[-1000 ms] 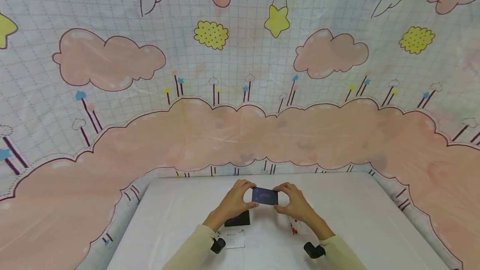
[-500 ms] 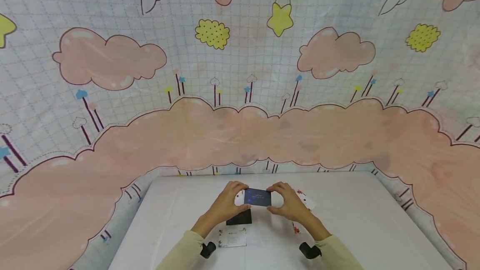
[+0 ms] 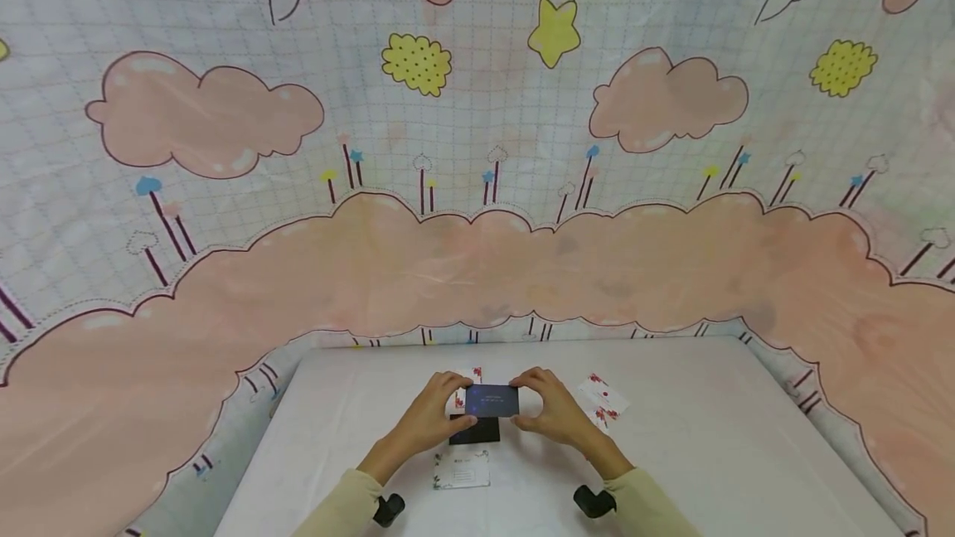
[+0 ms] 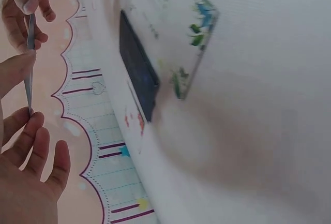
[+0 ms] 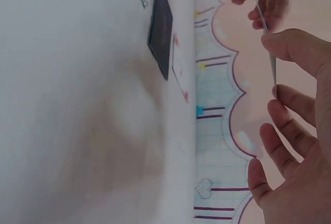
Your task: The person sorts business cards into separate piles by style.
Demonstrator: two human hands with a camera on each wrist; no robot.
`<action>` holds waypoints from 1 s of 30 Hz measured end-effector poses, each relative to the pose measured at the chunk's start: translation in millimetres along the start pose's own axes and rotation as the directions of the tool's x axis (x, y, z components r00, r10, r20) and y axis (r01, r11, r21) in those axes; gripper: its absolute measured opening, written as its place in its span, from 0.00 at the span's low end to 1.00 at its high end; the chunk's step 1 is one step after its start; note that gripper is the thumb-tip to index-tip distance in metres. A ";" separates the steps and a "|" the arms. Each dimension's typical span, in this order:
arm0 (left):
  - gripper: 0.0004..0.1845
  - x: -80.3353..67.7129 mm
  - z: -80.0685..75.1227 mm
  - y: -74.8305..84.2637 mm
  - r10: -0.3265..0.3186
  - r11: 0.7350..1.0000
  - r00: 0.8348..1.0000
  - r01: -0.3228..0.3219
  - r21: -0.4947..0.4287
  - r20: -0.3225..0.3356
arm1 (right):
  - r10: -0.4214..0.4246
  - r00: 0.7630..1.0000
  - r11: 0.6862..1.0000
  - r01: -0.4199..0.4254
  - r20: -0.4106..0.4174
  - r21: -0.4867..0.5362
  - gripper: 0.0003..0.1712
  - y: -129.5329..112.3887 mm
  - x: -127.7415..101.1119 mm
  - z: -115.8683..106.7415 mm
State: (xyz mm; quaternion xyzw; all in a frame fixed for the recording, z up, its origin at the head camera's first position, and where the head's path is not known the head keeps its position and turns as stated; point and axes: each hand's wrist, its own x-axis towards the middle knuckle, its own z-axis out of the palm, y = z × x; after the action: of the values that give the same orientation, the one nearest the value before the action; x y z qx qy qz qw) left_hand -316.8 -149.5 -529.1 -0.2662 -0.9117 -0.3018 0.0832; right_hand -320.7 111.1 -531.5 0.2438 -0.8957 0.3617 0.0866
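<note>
Both hands hold one dark blue card [image 3: 492,400] up above the white table [image 3: 709,454]. My left hand [image 3: 440,411] pinches its left end and my right hand [image 3: 543,408] pinches its right end. In the left wrist view the card [image 4: 29,69] shows edge-on between thumb and fingertips, and in the right wrist view the card [image 5: 268,43] is edge-on too. A black card [image 3: 475,431] lies on the table just under the hands. A white card with a floral border [image 3: 462,470] lies nearer me.
White cards with red marks [image 3: 603,401] lie to the right of the hands, and another [image 3: 472,376] shows behind them. A cartoon cloud-print cloth [image 3: 477,189] hangs behind and around the table. The black card [image 4: 137,71] and the floral card [image 4: 176,32] appear in the left wrist view.
Both hands have carried the dark blue card leftward and slightly away from me. The red-marked cards to the right have come into view from behind the right hand.
</note>
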 end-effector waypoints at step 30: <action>0.29 -24.0 17.0 -26.8 -0.145 0.989 0.986 0.146 0.001 0.086 | 0.027 0.990 0.999 -0.022 0.139 -0.043 0.28 14.3 0.2 50.2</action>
State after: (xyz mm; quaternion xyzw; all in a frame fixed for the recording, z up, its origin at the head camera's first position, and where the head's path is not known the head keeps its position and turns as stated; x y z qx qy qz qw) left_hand -310.8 -167.9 -563.8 -0.2118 -0.9307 -0.2976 0.0212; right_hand -326.9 85.2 -576.4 0.2556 -0.9097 0.3262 0.0245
